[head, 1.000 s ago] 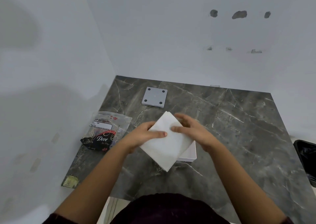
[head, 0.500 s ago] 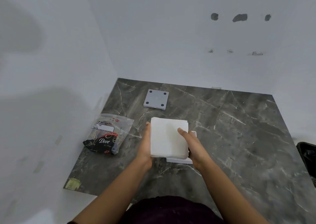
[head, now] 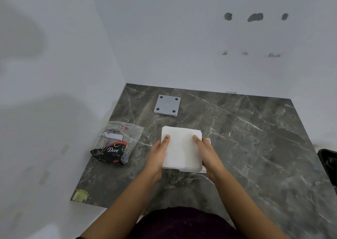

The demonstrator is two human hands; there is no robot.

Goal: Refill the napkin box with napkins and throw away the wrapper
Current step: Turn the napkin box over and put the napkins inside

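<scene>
so I've got the napkin stack [head: 182, 147] gripped between left hand [head: 158, 153] and right hand [head: 207, 152], right over the white napkin box [head: 205, 169] on the tabletop [head: 255, 147], wrapper [head: 116, 144] lying off to the left

— What is the person wearing?
— A dark maroon, almost black garment, seen as a rounded shape at the bottom centre of the frame.
— Sleeves?
— Both forearms are bare; the left hand [head: 159, 153] and right hand [head: 207, 152] wear no gloves, rings or watch. Only a dark cloth edge shows at the bottom left
</scene>
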